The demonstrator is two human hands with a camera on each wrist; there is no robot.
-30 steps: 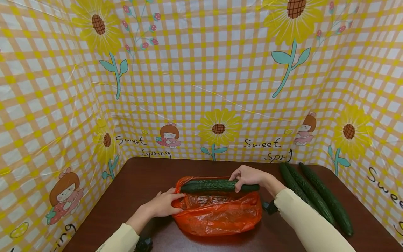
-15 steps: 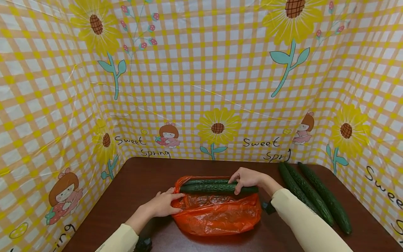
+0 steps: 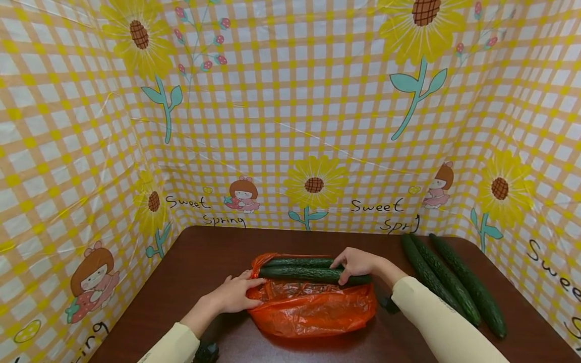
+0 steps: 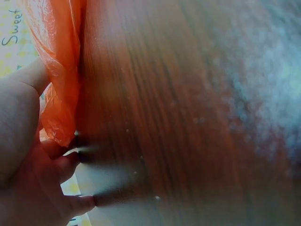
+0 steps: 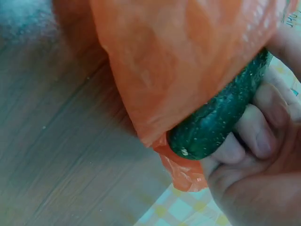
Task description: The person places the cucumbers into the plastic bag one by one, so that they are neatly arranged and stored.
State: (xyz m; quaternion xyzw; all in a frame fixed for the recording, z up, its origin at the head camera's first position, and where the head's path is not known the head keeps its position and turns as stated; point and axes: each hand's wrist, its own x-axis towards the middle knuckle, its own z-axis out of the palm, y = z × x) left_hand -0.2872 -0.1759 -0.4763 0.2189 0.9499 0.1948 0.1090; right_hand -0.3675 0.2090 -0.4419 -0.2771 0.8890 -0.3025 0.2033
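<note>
An orange plastic bag (image 3: 313, 315) lies on the table with its mouth spread wide. My left hand (image 3: 233, 295) holds the bag's left end between thumb and fingers; in the left wrist view some fingertips (image 4: 87, 202) reach down to the tabletop. Inside the mouth, two cucumbers lie side by side, a back cucumber (image 3: 297, 262) and a front cucumber (image 3: 301, 274). Toward its right end, my right hand (image 3: 356, 264) grips the front cucumber from above. The right wrist view shows that cucumber's end (image 5: 197, 136) beside the bag's edge, with curled fingers (image 5: 258, 132) against it.
Three more cucumbers lie at the table's right side, a left one (image 3: 419, 269), a middle one (image 3: 449, 285) and a right one (image 3: 472, 287). Behind the brown table (image 3: 209, 252) and along its sides stands a checked sheet (image 3: 272, 141) with sunflowers.
My right hand has brought the front cucumber slightly lower and nearer to me, so the back cucumber shows behind it. The left hand has stayed at the bag's left end.
</note>
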